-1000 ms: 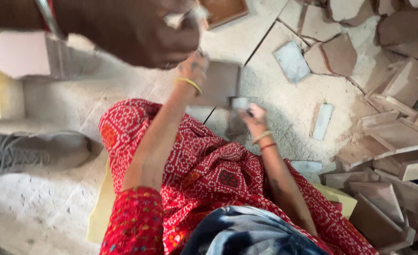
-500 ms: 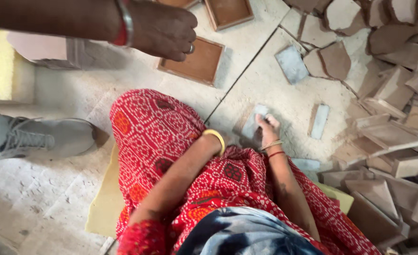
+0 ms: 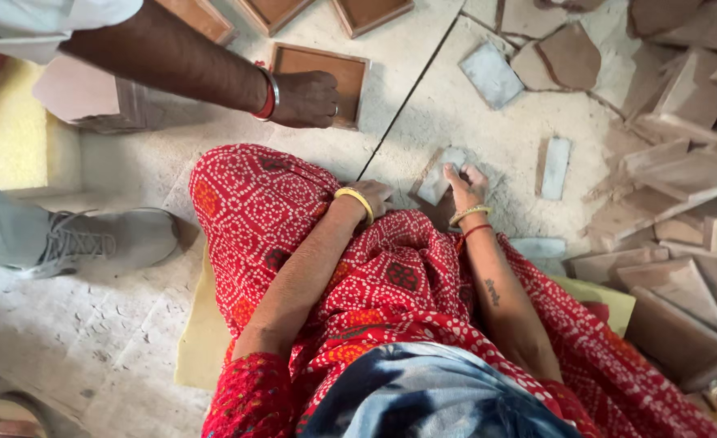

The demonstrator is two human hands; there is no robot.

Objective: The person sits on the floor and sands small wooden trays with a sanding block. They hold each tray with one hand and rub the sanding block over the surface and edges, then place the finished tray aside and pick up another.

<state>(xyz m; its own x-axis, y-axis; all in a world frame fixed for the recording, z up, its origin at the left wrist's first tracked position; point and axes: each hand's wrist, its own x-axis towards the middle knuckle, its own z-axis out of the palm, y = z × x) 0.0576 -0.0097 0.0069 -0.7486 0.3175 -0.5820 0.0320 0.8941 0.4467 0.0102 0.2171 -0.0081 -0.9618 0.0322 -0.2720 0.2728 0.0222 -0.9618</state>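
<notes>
I sit on the floor in a red patterned garment. My right hand (image 3: 465,185) grips a small grey stone tile (image 3: 439,180) lying on the dusty floor in front of my knee. My left hand (image 3: 372,197), with a yellow bangle at the wrist, rests fingers curled on my raised knee and holds nothing that I can see. Another person's hand (image 3: 303,99), wearing a red and silver bangle, reaches in from the upper left and touches a shallow brown square tray (image 3: 326,71) on the floor.
More brown trays (image 3: 271,11) lie along the top edge. Grey tiles (image 3: 491,75) and a heap of broken brown stone pieces (image 3: 682,162) fill the right side. A grey shoe (image 3: 91,240) of the other person stands at left, by a pink block (image 3: 83,97). I sit on a yellow mat (image 3: 200,341).
The other person's hand has come down from above and now touches the brown tray. My left hand dropped from raised to my knee. My right hand stays on the grey tile.
</notes>
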